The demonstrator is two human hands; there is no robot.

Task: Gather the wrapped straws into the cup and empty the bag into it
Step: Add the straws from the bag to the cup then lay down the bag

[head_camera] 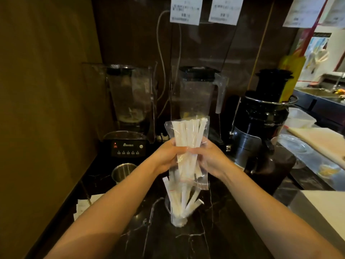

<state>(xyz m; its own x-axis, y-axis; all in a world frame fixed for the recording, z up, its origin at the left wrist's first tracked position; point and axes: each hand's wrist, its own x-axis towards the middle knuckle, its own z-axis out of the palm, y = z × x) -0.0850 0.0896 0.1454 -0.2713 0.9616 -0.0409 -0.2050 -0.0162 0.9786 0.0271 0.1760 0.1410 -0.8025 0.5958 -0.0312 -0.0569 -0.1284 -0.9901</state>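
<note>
Starting at my left, a small steel cup point(124, 172) stands on the dark marble counter point(214, 240) in front of the blender point(128, 116), well clear of the work. My left hand point(169, 158) is clamped on the left side of the clear bag point(188, 146), fingers wrapped round its middle. The bag is upside down, its open mouth with the red seal line hanging just above the clear cup point(177, 214), which already holds a fan of wrapped straws point(182, 200) leaning outward. More straws are packed inside the bag, bunched between my two hands. My right hand point(210, 158) is closed on the bag's right side at about the same height. To do this well, I judge I should keep the mouth centred over the cup, loosen the squeeze a little so the bundle slides rather than jams, and shake gently downward. The risk is straws catching on the ones already fanned out and spilling over the rim. Further right sits the black juicer point(261, 118).
</note>
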